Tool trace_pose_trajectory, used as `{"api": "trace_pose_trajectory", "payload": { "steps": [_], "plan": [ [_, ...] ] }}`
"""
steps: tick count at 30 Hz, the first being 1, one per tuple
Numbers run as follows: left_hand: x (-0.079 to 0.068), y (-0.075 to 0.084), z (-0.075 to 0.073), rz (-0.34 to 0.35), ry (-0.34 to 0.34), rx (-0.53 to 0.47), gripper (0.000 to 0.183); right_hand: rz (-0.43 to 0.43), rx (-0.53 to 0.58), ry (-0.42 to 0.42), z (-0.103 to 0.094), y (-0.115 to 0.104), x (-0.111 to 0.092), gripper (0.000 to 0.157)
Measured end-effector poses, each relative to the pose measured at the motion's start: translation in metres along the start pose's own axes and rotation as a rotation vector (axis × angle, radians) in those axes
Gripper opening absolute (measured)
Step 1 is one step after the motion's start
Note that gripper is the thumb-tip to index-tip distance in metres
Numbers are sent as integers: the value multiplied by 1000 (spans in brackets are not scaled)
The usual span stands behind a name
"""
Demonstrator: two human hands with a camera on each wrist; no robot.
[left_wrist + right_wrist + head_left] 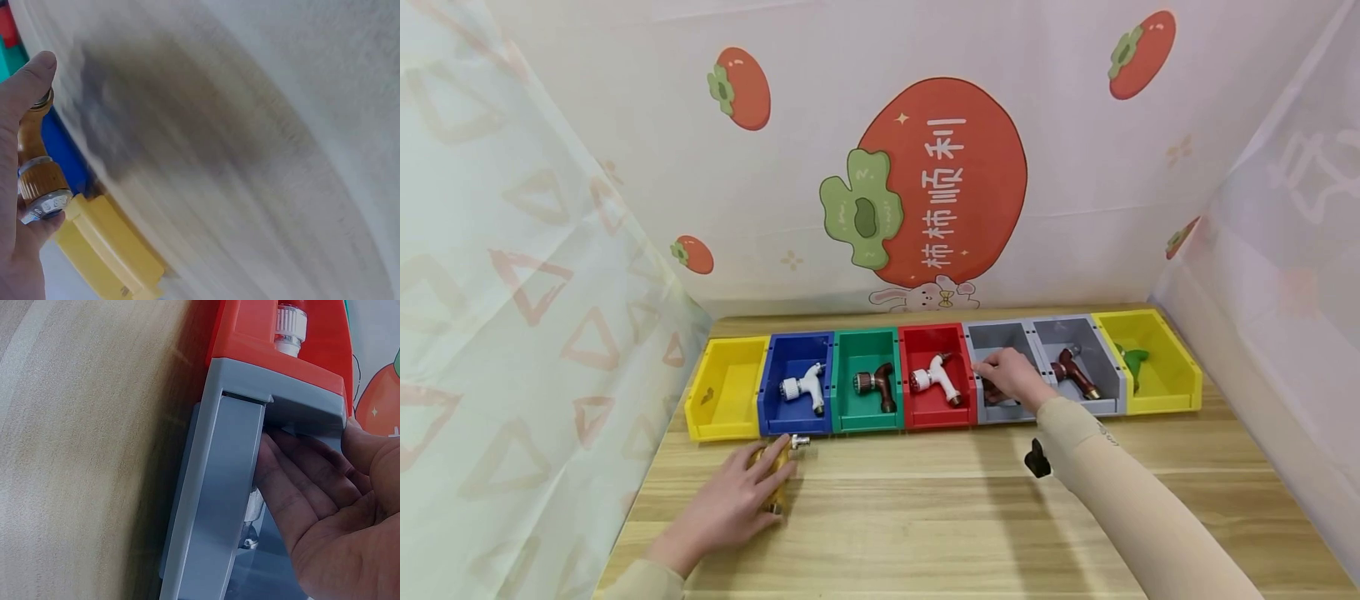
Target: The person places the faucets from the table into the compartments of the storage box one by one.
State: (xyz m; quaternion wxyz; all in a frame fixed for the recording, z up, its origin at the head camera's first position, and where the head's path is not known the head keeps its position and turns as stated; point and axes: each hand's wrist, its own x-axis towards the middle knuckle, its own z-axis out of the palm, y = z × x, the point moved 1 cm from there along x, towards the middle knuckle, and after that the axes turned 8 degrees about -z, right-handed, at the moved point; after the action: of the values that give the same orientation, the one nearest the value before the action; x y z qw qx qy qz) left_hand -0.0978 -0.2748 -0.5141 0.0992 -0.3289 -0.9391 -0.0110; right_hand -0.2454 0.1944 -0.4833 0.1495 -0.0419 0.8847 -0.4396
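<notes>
Lying over an amber-coloured faucet on the table, my left hand holds it, thumb near one end and a fingertip by the ridged knob. My right hand reaches into the left grey bin. Its thumb is at the rim beside the red bin; the fingers extend inside, partly hidden by the bin wall. A brown shape shows under the hand, and a silver metal end shows beside the fingers.
White faucets lie in the blue bin and red bin. Brown ones lie in the green bin and right grey bin. A green faucet is in the right yellow bin. Another yellow bin stands far left.
</notes>
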Motion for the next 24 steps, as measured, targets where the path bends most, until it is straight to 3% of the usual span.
{"api": "trace_pose_trajectory", "payload": {
  "steps": [11, 24],
  "plan": [
    [15, -12, -15, 46, 89, 48, 84, 13, 16, -3, 0, -2, -1, 33],
    [30, -39, -32, -6, 140, 96, 87, 18, 0, 6, 0, -2, 0, 34]
  ]
}}
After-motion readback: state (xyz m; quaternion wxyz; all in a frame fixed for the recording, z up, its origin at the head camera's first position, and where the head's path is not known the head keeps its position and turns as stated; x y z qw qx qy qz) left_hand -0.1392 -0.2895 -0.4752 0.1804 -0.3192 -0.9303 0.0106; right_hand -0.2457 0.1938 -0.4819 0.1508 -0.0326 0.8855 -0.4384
